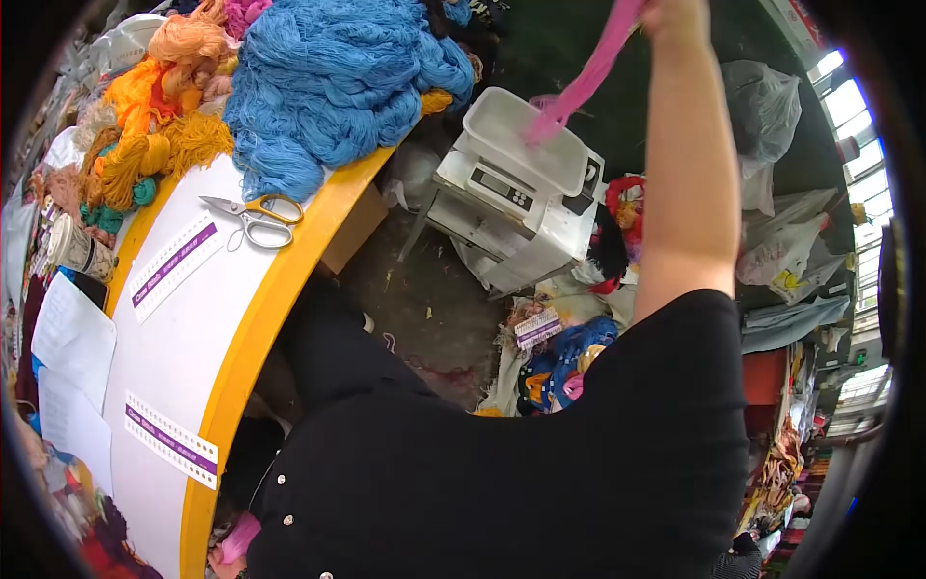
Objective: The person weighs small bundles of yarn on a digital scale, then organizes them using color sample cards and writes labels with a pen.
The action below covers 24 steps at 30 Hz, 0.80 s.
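Note:
At the top edge of the view my right hand (674, 17) is closed around a pink skein of thread (588, 79), partly cut off by the frame. The skein hangs slantwise down to the left, its blurred lower end over the white plastic tray (502, 114). That tray sits on a digital scale (501, 187), which stands on a small white stand (552, 243). My left hand is out of sight.
On the yellow-edged table (253, 318) lie a large blue heap of thread (333, 82), scissors (258, 220) and printed cards (172, 439). Orange skeins (145, 159) are at the far left. Plastic bags (786, 246) hang at right. Coloured thread bundles (569, 357) lie below the scale.

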Each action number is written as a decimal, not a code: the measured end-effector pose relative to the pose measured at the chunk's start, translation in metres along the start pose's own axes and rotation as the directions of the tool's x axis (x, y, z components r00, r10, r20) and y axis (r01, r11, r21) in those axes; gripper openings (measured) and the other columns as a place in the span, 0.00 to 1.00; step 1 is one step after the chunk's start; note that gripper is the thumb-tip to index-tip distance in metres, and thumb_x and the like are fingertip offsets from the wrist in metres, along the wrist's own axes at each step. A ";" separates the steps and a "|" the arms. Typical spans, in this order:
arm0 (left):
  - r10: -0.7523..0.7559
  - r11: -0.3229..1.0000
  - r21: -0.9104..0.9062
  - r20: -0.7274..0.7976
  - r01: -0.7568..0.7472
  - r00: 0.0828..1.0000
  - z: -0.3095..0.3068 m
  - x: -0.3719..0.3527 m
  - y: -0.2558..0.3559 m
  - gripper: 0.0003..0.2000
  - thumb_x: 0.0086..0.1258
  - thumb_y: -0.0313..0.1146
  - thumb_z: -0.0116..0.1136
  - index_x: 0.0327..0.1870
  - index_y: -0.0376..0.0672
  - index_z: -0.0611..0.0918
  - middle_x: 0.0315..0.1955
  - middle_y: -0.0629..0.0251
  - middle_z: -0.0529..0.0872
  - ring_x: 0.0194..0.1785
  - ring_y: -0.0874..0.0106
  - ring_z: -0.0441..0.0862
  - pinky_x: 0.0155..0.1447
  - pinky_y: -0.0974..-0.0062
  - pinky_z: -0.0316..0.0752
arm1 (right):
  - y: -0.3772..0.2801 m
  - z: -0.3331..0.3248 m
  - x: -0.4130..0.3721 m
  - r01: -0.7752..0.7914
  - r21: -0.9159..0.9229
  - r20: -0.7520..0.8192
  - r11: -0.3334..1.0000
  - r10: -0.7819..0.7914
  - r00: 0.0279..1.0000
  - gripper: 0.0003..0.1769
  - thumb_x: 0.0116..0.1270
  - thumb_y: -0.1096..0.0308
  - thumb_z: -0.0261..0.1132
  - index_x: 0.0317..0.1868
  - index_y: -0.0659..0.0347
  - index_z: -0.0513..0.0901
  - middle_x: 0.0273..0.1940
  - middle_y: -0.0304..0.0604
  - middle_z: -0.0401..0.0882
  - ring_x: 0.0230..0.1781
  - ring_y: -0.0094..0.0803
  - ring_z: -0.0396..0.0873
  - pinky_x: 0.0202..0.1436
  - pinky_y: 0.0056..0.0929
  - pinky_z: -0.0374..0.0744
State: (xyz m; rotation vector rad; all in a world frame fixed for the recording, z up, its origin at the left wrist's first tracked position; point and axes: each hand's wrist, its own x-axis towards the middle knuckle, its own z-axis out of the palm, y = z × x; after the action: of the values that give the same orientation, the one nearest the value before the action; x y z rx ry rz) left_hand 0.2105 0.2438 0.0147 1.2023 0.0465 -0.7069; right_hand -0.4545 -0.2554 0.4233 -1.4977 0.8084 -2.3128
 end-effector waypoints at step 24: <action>-0.059 0.996 0.079 0.121 0.049 0.991 0.052 0.012 -0.016 0.23 0.72 0.43 0.47 0.66 0.45 0.69 0.51 0.59 0.73 0.47 0.68 0.74 0.59 0.63 0.68 | 0.116 -0.151 -0.343 0.077 -0.970 0.097 0.232 0.076 0.992 0.22 0.55 0.70 0.67 0.51 0.62 0.77 0.49 0.49 0.79 0.52 0.50 0.74 0.58 0.41 0.69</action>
State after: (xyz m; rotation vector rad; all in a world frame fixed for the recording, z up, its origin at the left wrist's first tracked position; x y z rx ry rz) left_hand 0.1943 0.1910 0.0169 1.2311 -0.0513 -0.8357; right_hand -0.4516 -0.1308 0.0516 -1.9406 2.5432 -1.5154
